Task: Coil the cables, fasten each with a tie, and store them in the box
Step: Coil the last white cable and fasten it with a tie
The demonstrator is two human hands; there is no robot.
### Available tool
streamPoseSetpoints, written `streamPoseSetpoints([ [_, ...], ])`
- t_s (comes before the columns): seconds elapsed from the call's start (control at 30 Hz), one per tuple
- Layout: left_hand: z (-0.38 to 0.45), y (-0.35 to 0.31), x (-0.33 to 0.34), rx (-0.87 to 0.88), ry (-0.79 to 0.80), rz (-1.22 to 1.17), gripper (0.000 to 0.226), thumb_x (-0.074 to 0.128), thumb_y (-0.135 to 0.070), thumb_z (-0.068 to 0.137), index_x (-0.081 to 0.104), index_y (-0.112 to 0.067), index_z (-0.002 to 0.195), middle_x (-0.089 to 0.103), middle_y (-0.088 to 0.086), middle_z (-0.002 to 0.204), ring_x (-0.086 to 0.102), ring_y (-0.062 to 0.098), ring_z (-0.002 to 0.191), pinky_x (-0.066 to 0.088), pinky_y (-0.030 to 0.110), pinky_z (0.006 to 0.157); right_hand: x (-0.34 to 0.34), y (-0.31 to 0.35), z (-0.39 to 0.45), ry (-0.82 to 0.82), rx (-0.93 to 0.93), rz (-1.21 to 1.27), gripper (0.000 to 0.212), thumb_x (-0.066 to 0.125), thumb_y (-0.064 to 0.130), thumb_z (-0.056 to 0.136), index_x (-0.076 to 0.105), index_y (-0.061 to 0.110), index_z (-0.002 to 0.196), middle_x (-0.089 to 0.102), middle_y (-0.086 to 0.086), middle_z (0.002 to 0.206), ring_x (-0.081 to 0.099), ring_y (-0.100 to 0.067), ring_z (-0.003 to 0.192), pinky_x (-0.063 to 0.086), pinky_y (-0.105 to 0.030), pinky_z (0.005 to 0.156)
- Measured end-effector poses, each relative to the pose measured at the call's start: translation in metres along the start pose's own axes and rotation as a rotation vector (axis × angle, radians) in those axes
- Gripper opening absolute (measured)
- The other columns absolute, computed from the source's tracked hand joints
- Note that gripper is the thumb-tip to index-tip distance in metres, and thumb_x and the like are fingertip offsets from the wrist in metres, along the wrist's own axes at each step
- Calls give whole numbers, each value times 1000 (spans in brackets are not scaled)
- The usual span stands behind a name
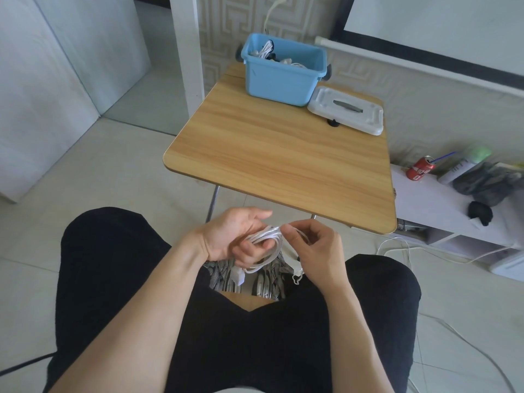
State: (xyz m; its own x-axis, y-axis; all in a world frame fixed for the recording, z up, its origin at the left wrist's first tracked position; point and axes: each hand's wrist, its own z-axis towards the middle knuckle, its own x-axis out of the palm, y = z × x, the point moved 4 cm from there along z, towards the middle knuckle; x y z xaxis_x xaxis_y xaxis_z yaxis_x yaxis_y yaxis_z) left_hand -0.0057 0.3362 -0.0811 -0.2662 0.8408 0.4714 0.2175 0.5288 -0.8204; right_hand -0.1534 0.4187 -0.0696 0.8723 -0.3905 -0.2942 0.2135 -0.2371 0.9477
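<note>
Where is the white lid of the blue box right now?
In the head view, the white lid lies flat on the wooden table's far right corner, beside the blue box.

red can (420, 168) | white script on its side, too blurred to read | no other text

White cable (265, 245) loosely coiled above the lap (plug dangling); blue box (280, 72) holds cables

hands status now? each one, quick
Left hand: fingers curled round the coiled white cable, holding it.
Right hand: pinching the same cable at the top of the coil.
</note>
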Motion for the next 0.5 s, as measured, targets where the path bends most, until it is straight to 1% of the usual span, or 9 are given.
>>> streamPoseSetpoints([
  [0.03, -1, -1, 0, 9, 6, -10, 44, 28, -41, 100, 52, -13, 76, 30, -7, 50, 17, 13, 42, 22, 27, 44, 2, 0, 0, 16, -2, -7, 16, 77, 36, 87, 76, 21, 88, 73, 13, 73, 63, 1, 64, 48, -18, 60],
  [0.1, -2, -3, -4, 47, -43, -21, 40, 32, -35, 102, 48, -18, 70, 30, -8, 49, 19, 11, 41, 21, 24, 43, 4, -2, 1, 50, 3, -25, 14, 71, 35, 93, 76, 23, 88, 70, 12, 69, 57, -2, 58, 46, -22, 58],
  [0.2, -3, -12, -11, 206, -152, -136, 40, 35, -33, 104, 44, -20, 67, 31, -9, 48, 27, 9, 40, 28, 21, 42, 4, -8, 3, 80, 41, -33, 17, 64, 32, 99, 77, 25, 92, 68, 7, 68, 53, -10, 56, 44, -29, 55],
  [0.27, -3, -19, -16, 345, -225, -324, 46, 30, -35, 107, 46, -20, 67, 33, -9, 48, 30, 8, 40, 33, 21, 43, 3, -12, 3, 93, 67, -29, 18, 61, 30, 101, 78, 25, 96, 68, 4, 69, 55, -10, 58, 45, -28, 55],
  [0.33, -4, -26, -21, 479, -310, -581, 50, 24, -37, 109, 47, -19, 69, 33, -8, 49, 31, 9, 41, 35, 22, 45, 4, -13, 3, 118, 83, -24, 19, 60, 26, 102, 78, 23, 98, 67, 2, 69, 55, -9, 58, 46, -25, 56],
  [0.4, -5, -28, -27, 598, -396, -812, 51, 21, -42, 110, 46, -18, 72, 32, -8, 52, 31, 10, 43, 37, 23, 47, 6, -13, 2, 160, 81, -64, 17, 60, 25, 102, 77, 22, 101, 68, 3, 69, 54, -9, 55, 47, -25, 56],
  [0.43, -5, -28, -30, 645, -449, -883, 51, 21, -43, 109, 46, -17, 73, 33, -7, 53, 32, 11, 44, 37, 23, 49, 8, -13, 2, 194, 84, -88, 17, 59, 24, 102, 76, 21, 105, 69, 3, 70, 53, -9, 53, 47, -27, 56],
  [0.5, -7, -26, -37, 715, -569, -944, 46, 23, -42, 109, 46, -16, 78, 37, -5, 57, 36, 12, 49, 40, 25, 56, 13, -12, -1, 311, 106, -124, 18, 58, 26, 103, 72, 21, 113, 73, 1, 74, 52, -11, 52, 49, -31, 58],
])
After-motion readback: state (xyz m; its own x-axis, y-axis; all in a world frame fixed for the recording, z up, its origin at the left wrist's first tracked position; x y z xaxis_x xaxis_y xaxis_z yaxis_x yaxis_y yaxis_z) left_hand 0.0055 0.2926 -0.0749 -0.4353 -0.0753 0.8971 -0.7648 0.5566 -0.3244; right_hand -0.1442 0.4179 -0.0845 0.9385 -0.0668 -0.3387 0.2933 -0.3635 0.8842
